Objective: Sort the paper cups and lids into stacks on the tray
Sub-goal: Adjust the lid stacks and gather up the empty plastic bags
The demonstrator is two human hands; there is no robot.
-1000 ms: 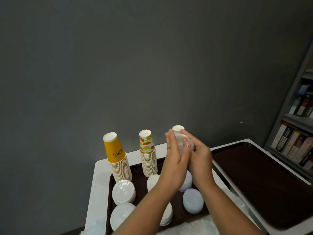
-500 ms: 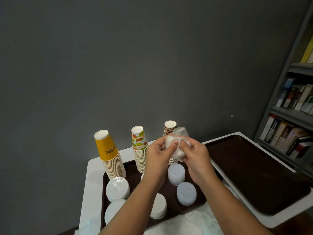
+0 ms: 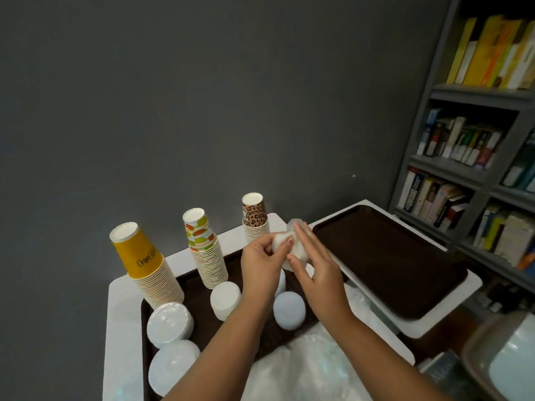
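A plain dark grey wall [image 3: 202, 96] fills most of the view, matte and evenly lit, with a small pale mark seen low on its right part. On the right, a grey bookcase [image 3: 474, 94] is set against the wall, its shelves packed with books [image 3: 460, 143]; yellow spines are lined up on the upper shelf, mixed colours are shown on the lower ones. Below the wall, two white tables [image 3: 121, 314] are placed side by side, the right one slightly lower. Dim, soft light is cast over the whole room.
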